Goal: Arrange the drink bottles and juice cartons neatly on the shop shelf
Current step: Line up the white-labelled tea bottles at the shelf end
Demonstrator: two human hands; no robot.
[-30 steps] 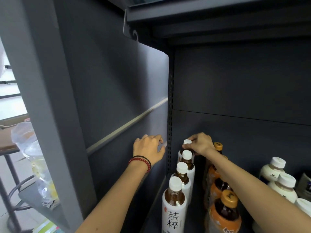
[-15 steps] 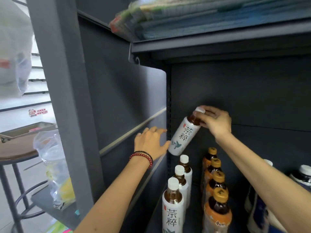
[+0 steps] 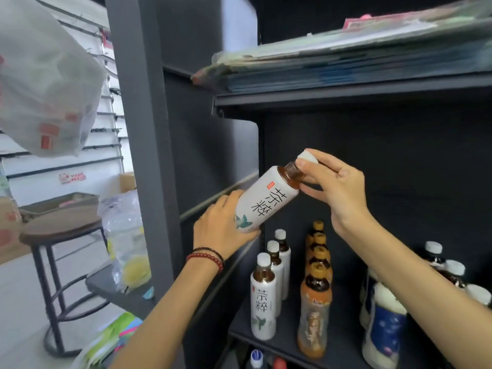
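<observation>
A dark grey metal shelving unit (image 3: 372, 145) fills the right side, its back panel dim and shadowed; a broad grey upright post (image 3: 138, 155) stands at its left edge; a blurred stack of flat packets (image 3: 346, 57) lies on the upper board. Left of the post the room is bright: a white slatted wall (image 3: 66, 161) with a red sticker (image 3: 72, 178); a pale floor (image 3: 18, 302); a round stool (image 3: 61, 227) with wooden seat and black metal legs; a cardboard box (image 3: 6, 235) at the left edge; a translucent plastic bag (image 3: 45, 83) at upper left.
</observation>
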